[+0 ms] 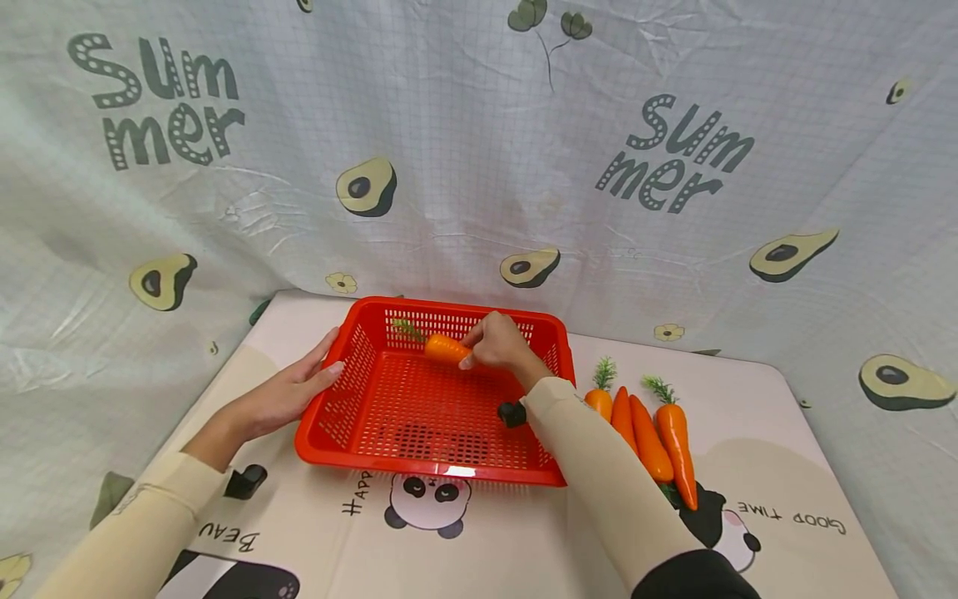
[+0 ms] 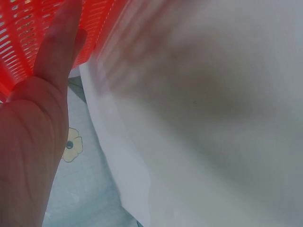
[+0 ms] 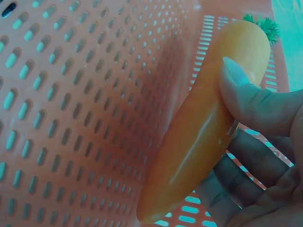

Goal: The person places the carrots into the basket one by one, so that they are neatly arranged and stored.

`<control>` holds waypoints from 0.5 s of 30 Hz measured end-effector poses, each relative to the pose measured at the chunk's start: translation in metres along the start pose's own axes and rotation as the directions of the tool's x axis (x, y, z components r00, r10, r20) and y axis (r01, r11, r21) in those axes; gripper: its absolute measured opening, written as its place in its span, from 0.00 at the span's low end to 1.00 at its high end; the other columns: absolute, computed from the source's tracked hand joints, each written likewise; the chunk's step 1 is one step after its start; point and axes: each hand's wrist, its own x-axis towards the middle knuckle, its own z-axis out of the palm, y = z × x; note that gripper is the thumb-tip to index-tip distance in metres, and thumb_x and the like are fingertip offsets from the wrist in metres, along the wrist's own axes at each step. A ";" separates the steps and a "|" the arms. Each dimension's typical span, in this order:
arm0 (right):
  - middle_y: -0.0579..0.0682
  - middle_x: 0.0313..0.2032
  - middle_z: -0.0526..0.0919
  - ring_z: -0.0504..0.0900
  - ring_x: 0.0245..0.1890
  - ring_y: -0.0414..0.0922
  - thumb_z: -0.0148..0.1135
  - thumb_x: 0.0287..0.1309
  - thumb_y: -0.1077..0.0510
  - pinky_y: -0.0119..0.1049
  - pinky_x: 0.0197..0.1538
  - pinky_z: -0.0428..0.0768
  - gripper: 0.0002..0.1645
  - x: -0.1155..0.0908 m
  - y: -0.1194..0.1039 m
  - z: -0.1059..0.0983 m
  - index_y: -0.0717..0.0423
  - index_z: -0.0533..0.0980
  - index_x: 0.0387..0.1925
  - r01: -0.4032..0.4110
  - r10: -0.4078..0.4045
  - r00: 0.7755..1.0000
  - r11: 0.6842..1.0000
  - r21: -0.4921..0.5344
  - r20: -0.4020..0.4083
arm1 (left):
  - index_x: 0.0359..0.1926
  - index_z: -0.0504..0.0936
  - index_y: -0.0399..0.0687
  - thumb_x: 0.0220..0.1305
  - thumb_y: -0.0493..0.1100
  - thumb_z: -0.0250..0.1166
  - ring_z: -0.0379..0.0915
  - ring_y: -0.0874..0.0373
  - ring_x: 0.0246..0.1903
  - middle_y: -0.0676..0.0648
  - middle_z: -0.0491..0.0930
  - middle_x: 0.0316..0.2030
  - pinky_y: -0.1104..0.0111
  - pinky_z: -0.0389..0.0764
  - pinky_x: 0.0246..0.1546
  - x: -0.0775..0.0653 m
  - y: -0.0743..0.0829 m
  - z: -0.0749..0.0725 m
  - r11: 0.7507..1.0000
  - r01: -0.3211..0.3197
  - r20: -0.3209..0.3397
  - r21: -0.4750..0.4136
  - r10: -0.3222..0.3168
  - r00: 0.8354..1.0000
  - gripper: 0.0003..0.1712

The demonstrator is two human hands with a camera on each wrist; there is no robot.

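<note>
A red plastic basket with slotted walls stands on the table. My left hand holds its left rim, the thumb lying over the edge and the fingers along the outer wall. Inside, toward the back wall, my right hand grips an orange carrot with green leaves pointing left. In the right wrist view the thumb presses on the carrot near its thick end, with the other fingers partly hidden behind it. The carrot's narrow tip points away from the leaves.
Right of the basket lie several more carrots, partly covered by my right sleeve. The table has a panda-print cover. Behind it hangs a pale curtain printed with avocados.
</note>
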 end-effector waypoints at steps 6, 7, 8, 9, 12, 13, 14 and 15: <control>0.54 0.43 0.93 0.82 0.46 0.50 0.83 0.48 0.59 0.45 0.58 0.86 0.17 -0.002 0.000 0.002 0.57 0.91 0.42 -0.023 0.025 1.000 0.998 -0.061 0.016 | 0.83 0.25 0.69 0.83 0.54 0.49 0.75 0.41 0.58 0.31 0.53 0.79 0.53 0.88 0.55 -0.001 0.001 0.000 1.000 -0.008 -0.002 0.005 0.008 1.000 0.47; 0.54 0.43 0.93 0.82 0.46 0.50 0.83 0.48 0.59 0.45 0.58 0.86 0.16 -0.002 0.000 0.002 0.57 0.91 0.42 -0.026 0.028 0.999 0.997 -0.071 0.023 | 0.83 0.25 0.69 0.83 0.54 0.49 0.74 0.41 0.58 0.31 0.53 0.79 0.53 0.88 0.55 -0.001 0.001 0.000 1.000 -0.009 -0.002 0.004 0.009 1.000 0.47; 0.53 0.43 0.93 0.82 0.46 0.50 0.83 0.48 0.59 0.45 0.59 0.85 0.16 -0.002 0.000 0.002 0.56 0.91 0.41 -0.028 0.030 0.999 0.996 -0.083 0.029 | 0.83 0.25 0.69 0.83 0.54 0.49 0.74 0.41 0.58 0.31 0.53 0.79 0.53 0.88 0.55 -0.001 0.000 0.000 1.000 -0.010 0.000 0.003 0.010 1.000 0.47; 0.53 0.43 0.93 0.82 0.47 0.50 0.83 0.48 0.58 0.45 0.59 0.85 0.15 -0.003 0.000 0.002 0.56 0.91 0.41 -0.027 0.031 0.999 0.995 -0.092 0.033 | 0.83 0.25 0.68 0.83 0.54 0.49 0.74 0.41 0.58 0.31 0.53 0.79 0.53 0.88 0.55 -0.001 0.000 0.000 1.000 -0.011 0.002 0.000 0.011 1.000 0.47; 0.53 0.42 0.93 0.82 0.46 0.50 0.83 0.48 0.57 0.45 0.59 0.85 0.16 -0.003 0.001 0.002 0.56 0.91 0.41 -0.026 0.030 0.999 0.994 -0.110 0.038 | 0.83 0.25 0.68 0.83 0.53 0.49 0.75 0.42 0.57 0.30 0.54 0.78 0.54 0.88 0.54 -0.001 0.000 0.000 1.000 -0.014 0.005 -0.006 0.014 1.000 0.47; 0.53 0.42 0.93 0.82 0.46 0.50 0.83 0.49 0.57 0.45 0.60 0.84 0.16 -0.002 0.002 0.002 0.56 0.91 0.41 -0.025 0.030 0.999 0.993 -0.119 0.039 | 0.83 0.25 0.68 0.83 0.53 0.49 0.75 0.42 0.57 0.30 0.54 0.78 0.54 0.88 0.54 -0.001 0.000 0.000 1.000 -0.015 0.005 -0.005 0.015 1.000 0.47; 0.53 0.42 0.93 0.82 0.47 0.49 0.83 0.49 0.56 0.44 0.60 0.84 0.16 -0.002 0.003 0.002 0.56 0.91 0.41 -0.026 0.031 0.999 0.991 -0.130 0.040 | 0.83 0.25 0.68 0.83 0.53 0.49 0.75 0.42 0.57 0.30 0.54 0.78 0.54 0.88 0.54 -0.001 0.000 0.000 1.000 -0.016 0.005 -0.006 0.016 1.000 0.46; 0.53 0.42 0.93 0.82 0.47 0.49 0.83 0.49 0.56 0.44 0.60 0.84 0.17 -0.002 0.004 0.002 0.56 0.91 0.42 -0.028 0.034 0.999 0.991 -0.134 0.042 | 0.83 0.25 0.68 0.83 0.53 0.49 0.75 0.42 0.56 0.30 0.54 0.78 0.55 0.88 0.54 -0.001 0.000 0.000 1.000 -0.016 0.006 -0.009 0.016 1.000 0.46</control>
